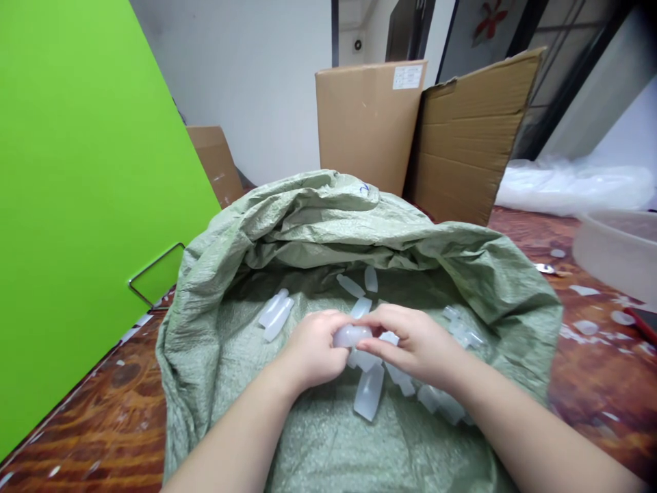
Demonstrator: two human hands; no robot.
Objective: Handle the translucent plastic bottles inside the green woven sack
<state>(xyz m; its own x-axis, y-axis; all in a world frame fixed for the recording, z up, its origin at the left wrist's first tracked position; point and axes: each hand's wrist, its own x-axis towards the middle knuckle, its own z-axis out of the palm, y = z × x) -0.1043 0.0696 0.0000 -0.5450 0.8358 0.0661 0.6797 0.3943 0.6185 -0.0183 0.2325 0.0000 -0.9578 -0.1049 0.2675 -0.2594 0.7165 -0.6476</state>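
Observation:
Over the opening of a green woven sack (328,452), both hands meet on one translucent white plastic bottle (351,335). My left hand (321,348) is closed around its left side. From the right, the thumb and fingers of my right hand (405,335) pinch the other end. Below and around the hands lie several similar loose bottles (369,393) inside the sack. A pair of bottles (277,315) rests apart at the left, and more bottles (465,332) lie to the right, partly behind my right forearm.
A bright green panel (82,205) with a wire handle (154,274) stands at left. Cardboard boxes (367,123) rise behind the sack. At right, a white tub (616,253) and plastic scraps (585,327) lie on the reddish-brown floor (523,233).

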